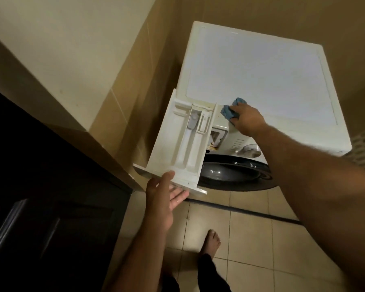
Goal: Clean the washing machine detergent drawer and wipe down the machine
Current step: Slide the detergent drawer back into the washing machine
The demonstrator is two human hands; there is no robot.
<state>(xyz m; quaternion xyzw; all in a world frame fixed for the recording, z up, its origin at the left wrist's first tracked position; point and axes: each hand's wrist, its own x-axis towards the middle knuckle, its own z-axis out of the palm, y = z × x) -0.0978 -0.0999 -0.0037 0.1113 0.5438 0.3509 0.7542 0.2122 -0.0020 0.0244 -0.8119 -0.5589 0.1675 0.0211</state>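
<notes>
Both hands engaged: my left hand (167, 197), fingers straight, props the drawer (181, 142) from below; my right hand (248, 121) apparently grips the cloth (230, 110), bracing the machine (261, 76).

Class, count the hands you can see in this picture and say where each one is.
2. The left hand is under the front end of the pulled-out detergent drawer. The right hand presses a blue cloth on the washing machine top's front edge. None seem hidden.

We find the washing machine's top (261, 81) bare toward its back edge. The pulled-out detergent drawer (177, 144) blocks the left front corner, near the wall (118, 91).
</notes>
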